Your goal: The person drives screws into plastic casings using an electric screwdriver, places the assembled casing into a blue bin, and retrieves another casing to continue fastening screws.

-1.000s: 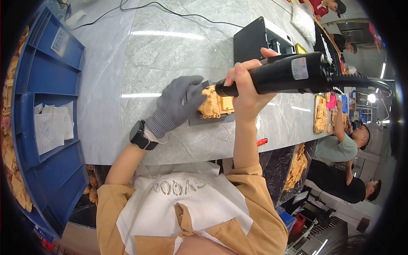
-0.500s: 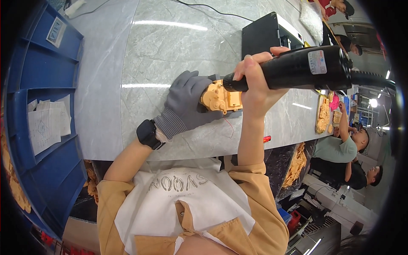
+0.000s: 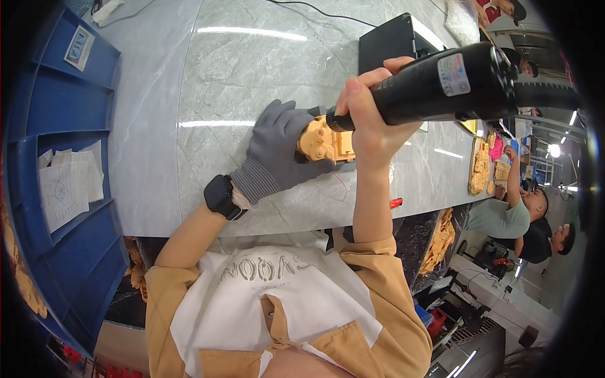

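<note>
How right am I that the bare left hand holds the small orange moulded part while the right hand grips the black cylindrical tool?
Not quite: the left hand isn't bare; the head view shows it in a grey ribbed-cuff glove. It does hold the small orange moulded part, and the right hand does grip the black cylindrical tool.

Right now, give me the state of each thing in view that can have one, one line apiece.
Left hand: gloved, holding the side of the yellow part.
Right hand: bare, closed around the black power tool.
Black power tool: held, nose over the yellow part; contact unclear.
Yellow part: steadied, partly hidden.
Watch: strapped on, screen dark.
Papers: overlapping, in the blue bin.
</note>
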Available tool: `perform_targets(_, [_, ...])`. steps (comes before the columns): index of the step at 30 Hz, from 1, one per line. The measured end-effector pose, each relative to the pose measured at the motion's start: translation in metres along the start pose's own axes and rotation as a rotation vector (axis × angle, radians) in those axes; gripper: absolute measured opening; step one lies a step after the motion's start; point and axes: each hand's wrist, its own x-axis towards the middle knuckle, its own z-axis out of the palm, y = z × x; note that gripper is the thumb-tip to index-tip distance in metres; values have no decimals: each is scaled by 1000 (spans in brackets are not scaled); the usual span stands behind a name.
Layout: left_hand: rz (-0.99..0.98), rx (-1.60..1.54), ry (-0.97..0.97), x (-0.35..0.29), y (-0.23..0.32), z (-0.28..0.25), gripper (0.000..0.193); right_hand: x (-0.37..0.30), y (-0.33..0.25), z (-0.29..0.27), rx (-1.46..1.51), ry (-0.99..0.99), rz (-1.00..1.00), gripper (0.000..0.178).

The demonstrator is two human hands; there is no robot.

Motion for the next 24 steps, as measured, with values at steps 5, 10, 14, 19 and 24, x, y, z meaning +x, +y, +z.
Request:
perform_targets(5, [-56,-27,-23,3,-1,4,67,7,2,-8,35,-74,-11,52])
perform_targets(10, [-67,-59,2,3,-3,3,59,-3,9,-10,60,-101,-47,60])
perform_targets(14, [-66,-21,17,7,-3,4,58,-2,6,-10,106,-15,5,53])
perform_targets(19, [-52,-99,31,9,-6,6,55,0,9,-11,339,-10,37,52])
perform_targets(24, [-97,-157,19,9,-10,7,55,0,13,-9,281,-66,-5,50])
